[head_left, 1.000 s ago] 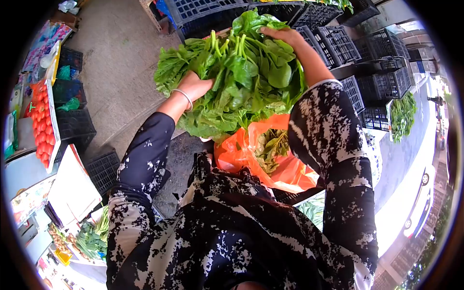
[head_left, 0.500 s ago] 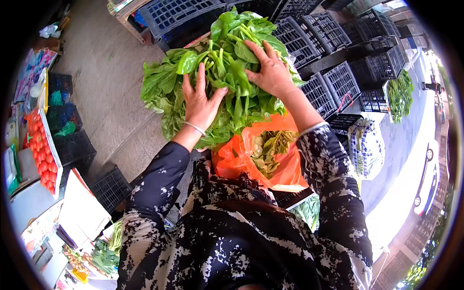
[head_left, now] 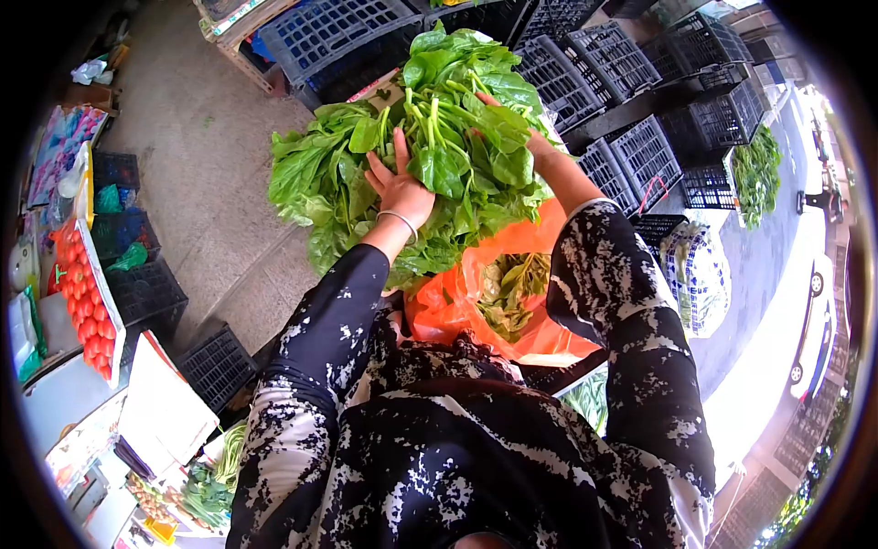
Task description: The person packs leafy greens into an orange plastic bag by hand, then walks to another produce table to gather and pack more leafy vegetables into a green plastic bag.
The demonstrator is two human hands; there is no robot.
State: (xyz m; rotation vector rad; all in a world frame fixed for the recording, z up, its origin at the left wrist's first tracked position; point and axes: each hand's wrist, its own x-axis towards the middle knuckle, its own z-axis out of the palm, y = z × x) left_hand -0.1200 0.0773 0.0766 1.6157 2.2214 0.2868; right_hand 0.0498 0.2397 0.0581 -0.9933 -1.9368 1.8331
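A big heap of leafy greens (head_left: 320, 156) with broad leaves and pale cut stems fills the upper middle of the head view. On the heap's near side lies my left hand (head_left: 407, 194), its fingers stretched out and apart among the leaves; the thumb is hidden. My right hand (head_left: 541, 146) reaches into the heap from the right, a bunch of greens between its thumb and fingers. Leaves cover most of that hand. Just below the heap, an orange plastic bag (head_left: 439, 316) stands open with wilted, yellowish leaves (head_left: 512, 293) inside.
Black plastic crates (head_left: 558, 82) stand beyond and to the right of the heap. At the far left is a tray of tomatoes (head_left: 82, 297) beside more dark crates (head_left: 146, 293). A checked, wrapped bundle (head_left: 695, 279) sits to the right, near loose greens (head_left: 757, 178).
My right hand has sunk into the greens and is now mostly covered by leaves. My left hand has shifted slightly right and nearer to me. The stems in the middle have been turned over.
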